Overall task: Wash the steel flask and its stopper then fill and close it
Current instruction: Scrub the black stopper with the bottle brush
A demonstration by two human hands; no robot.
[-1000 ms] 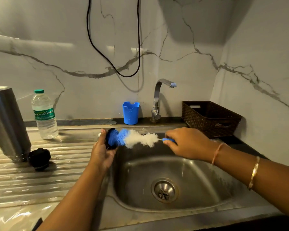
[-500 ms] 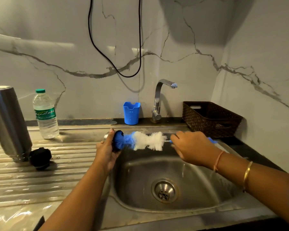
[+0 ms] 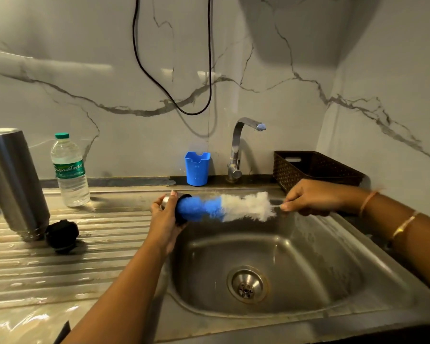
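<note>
While gripped in left hand, cup lid around brush.

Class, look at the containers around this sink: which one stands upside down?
The steel flask at far left: mouth down on the drainboard. The water bottle and blue cup stand upright.

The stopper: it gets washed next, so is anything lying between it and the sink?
Nothing visible does. The stopper sits on the ribbed drainboard beside the upturned flask, with bare steel from there to the sink; the left hand is at the rim.
</note>
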